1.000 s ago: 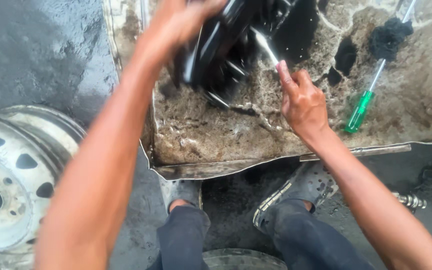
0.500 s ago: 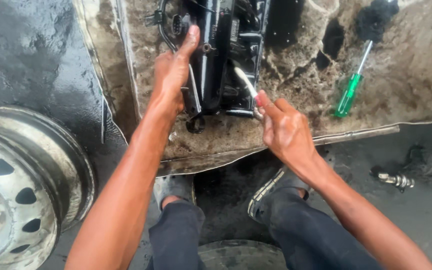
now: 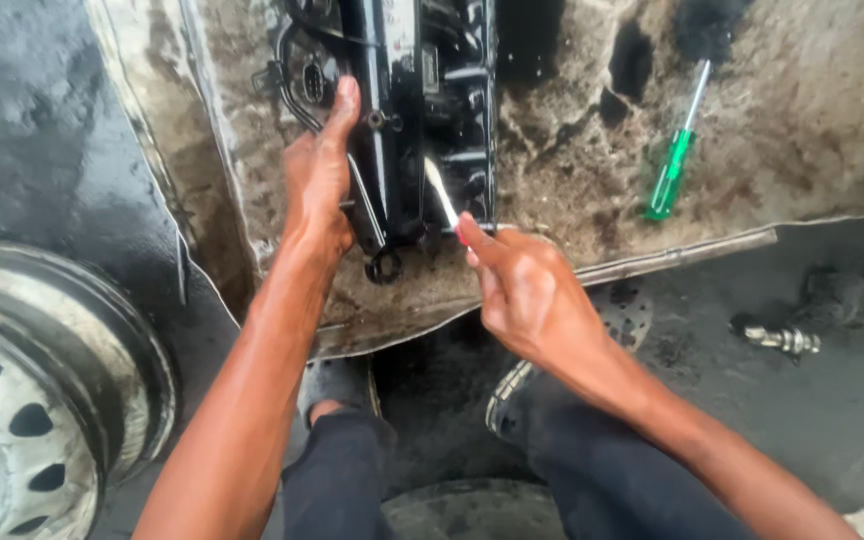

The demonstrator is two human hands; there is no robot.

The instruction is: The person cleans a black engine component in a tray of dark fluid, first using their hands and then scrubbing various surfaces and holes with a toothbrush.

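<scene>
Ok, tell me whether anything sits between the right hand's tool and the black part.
Nothing visible does. The right hand holds a thin tool whose tip already lies against the black part. The left hand grips the part's left side, clear of the tool. The green screwdriver lies off to the right.

Vehicle repair workshop: greasy floor, steel wheel rim (image 3: 22, 400), green-handled screwdriver (image 3: 674, 165), oily engine part (image 3: 422, 110).

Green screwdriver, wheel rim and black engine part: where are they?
green screwdriver (image 3: 668, 185): head view, on its green handle.
wheel rim (image 3: 12, 400): head view, on its pale face.
black engine part (image 3: 422, 110): head view, on its glossy body.
</scene>
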